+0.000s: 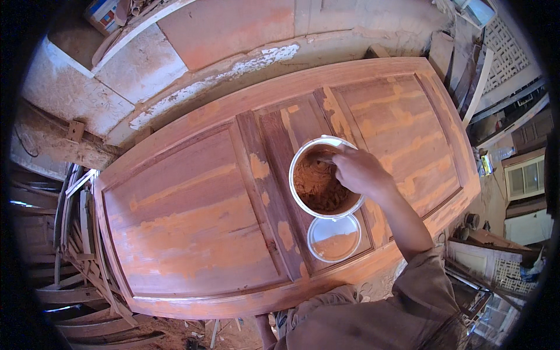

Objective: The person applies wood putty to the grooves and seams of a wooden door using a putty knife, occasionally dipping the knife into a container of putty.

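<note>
Wood door (186, 151), panelled, lies flat across our view; orange-brown patches on panels and rails, esp. the wide left panel and the right one; white bucket (292, 181) approx. mid-door, mouth up, w/ orange-brown paste (318, 185) inside; round lid (332, 226) just below it in our view, part hidden by bucket, smeared w/ same colour.

Our R hand (360, 172) is at the bucket's R rim, fingers bent, tips inside; whether it grips a tool we can't tell; brown sleeve (426, 286) behind it. Our L hand is out of sight, only a bit of arm (265, 331) by the door's near edge; its state we can't tell.

Surroundings: timber strips (87, 233) stacked L; stained wall (233, 32) beyond; lattice panel (504, 44) far R.
</note>
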Tool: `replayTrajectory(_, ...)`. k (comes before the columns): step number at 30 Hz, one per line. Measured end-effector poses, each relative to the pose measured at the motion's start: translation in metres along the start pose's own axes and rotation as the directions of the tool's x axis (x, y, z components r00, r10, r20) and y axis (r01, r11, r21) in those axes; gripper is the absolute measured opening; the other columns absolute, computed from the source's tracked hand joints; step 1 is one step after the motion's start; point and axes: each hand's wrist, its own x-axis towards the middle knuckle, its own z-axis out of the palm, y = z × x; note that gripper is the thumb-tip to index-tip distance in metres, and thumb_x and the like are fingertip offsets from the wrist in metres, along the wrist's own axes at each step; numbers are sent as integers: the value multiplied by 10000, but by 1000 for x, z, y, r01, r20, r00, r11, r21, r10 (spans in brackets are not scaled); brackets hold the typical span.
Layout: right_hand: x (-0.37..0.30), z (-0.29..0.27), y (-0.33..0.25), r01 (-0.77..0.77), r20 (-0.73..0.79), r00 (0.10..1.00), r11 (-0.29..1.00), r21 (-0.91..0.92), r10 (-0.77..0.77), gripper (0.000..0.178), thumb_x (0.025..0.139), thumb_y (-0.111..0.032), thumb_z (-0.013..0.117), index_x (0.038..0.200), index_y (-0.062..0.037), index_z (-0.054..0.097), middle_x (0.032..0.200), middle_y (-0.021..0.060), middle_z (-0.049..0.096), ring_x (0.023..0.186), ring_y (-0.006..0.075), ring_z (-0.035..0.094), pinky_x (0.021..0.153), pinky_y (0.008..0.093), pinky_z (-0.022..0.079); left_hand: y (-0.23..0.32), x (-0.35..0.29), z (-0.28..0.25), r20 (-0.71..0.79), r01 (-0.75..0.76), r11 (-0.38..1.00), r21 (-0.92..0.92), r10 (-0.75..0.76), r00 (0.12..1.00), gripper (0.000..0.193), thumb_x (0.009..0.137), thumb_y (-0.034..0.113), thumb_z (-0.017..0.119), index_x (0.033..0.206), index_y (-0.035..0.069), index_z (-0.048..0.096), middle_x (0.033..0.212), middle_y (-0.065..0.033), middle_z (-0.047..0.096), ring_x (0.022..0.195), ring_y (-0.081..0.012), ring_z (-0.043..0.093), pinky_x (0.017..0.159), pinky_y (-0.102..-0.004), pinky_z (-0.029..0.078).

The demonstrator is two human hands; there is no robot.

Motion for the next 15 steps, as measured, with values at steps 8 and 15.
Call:
replayTrajectory(8, -3, 6, 4, 148, 11, 989, 987, 66, -149, 193, 791, -142, 617, 816, 26, 707, 883, 227, 696, 931, 354, 671, 855, 463, 518, 0, -9, -16, -9, -27, 996, -80, 27, 1000, 448, 1005, 481, 429, 1204, 102, 560, 1048, -63, 624, 822, -190, 575, 670, -344, 508)
replayTrajectory(15, -36, -27, 30, 107, 76, 986, 914, 392, -148, 197, 880, -113, 609, 1021, 5, 681, 914, 166, 699, 808, 286, 679, 767, 366, 527, 17, -6, -48, -108, -102, 888, -448, 59, 992, 512, 999, 527, 398, 1251, 102, 534, 1130, -79, 590, 913, -217, 556, 755, -375, 489)
